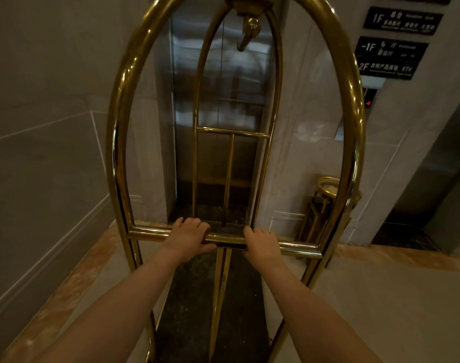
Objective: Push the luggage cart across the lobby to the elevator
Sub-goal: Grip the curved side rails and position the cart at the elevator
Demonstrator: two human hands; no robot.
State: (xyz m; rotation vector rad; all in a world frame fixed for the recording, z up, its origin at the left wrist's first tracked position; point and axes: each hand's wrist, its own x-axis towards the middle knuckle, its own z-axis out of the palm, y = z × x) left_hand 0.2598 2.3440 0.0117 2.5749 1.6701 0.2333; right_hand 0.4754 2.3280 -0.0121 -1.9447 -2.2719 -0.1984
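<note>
Steel elevator doors fill my view ahead; my arms reach straight out, left hand and right hand both curled over the cart's crossbar, knuckles up

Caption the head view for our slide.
Both hands, left and right, grip the brass luggage cart facing closed elevator doors.

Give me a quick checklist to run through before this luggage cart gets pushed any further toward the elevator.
1. Left hand wrapped on the cart's crossbar: ok.
2. Right hand wrapped on the same bar: ok.
3. Elevator doors open: not ok, they look closed.
4. Cart's carpeted deck free of loose bags: ok.
5. Clearance from the brass ashtray stand on the right: cannot tell.
6. Call button pressed: cannot tell.
</note>
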